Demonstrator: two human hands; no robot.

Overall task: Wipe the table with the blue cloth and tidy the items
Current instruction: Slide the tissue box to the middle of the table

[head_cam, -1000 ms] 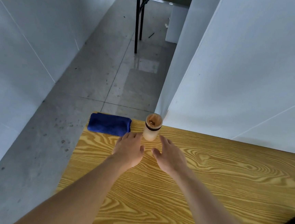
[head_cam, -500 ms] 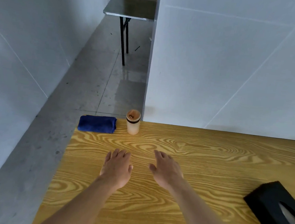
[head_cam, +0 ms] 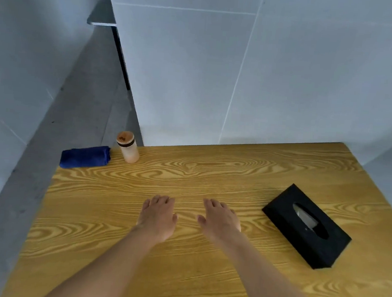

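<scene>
A folded blue cloth (head_cam: 84, 157) lies at the far left corner of the wooden table (head_cam: 211, 178). Right beside it stands a small frosted jar (head_cam: 128, 147) with a wooden lid. A black tissue box (head_cam: 306, 226) lies at an angle on the right side of the table. My left hand (head_cam: 158, 216) and my right hand (head_cam: 219, 220) hover side by side over the middle of the table, palms down, fingers straight, holding nothing. Both are well short of the cloth and jar.
White tiled walls rise behind the table and at the far right. The table's left edge drops to a grey floor. A grey table top (head_cam: 101, 17) with a dark leg shows far back on the left.
Both hands have drawn back from the jar towards me to the table's middle. The view has swung right, so the tissue box has come fully into sight.
</scene>
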